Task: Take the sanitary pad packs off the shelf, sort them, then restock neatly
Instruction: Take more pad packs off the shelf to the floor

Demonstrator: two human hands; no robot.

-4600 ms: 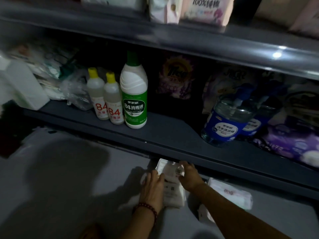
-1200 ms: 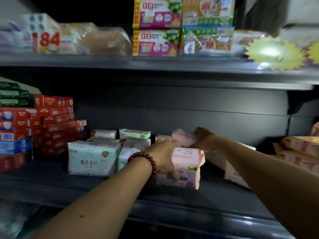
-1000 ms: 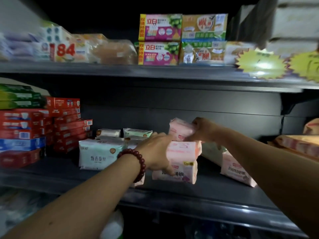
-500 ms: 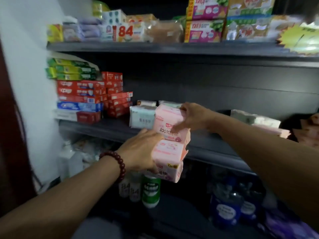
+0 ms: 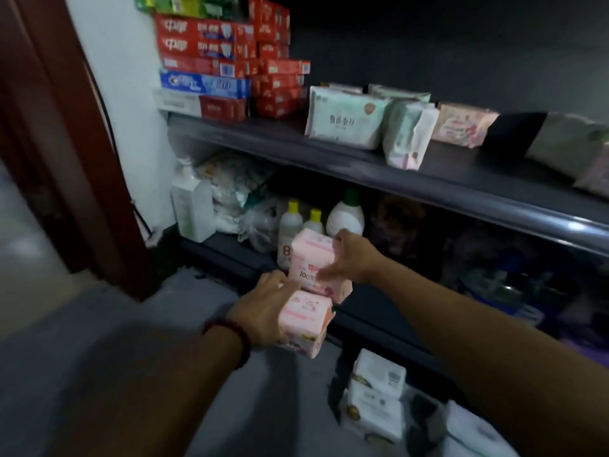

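Note:
I carry pink sanitary pad packs low in front of the shelving, above the grey floor. My right hand [image 5: 351, 258] grips the upper pink pack [image 5: 311, 258] from its right side. My left hand [image 5: 263, 308], with a bead bracelet on the wrist, holds the lower pink pack [image 5: 304, 319] from the left. On the dark middle shelf [image 5: 362, 163] stand a white-green pad pack [image 5: 344, 118], a tilted pale green pack [image 5: 408, 136] and a pink-beige pack [image 5: 463, 123]. White pad packs [image 5: 377, 394] lie stacked on the floor at lower right.
Red and blue toothpaste boxes [image 5: 217, 61] are stacked at the shelf's left end. The lower shelf holds disinfectant bottles [image 5: 290, 225], a white carton [image 5: 192, 209] and plastic bags. A brown door frame [image 5: 72, 143] stands at the left. More white packs [image 5: 478, 433] lie at bottom right.
Both hands have come down from the middle shelf with the pink packs, which now hang near the floor. The view has tilted down and to the left.

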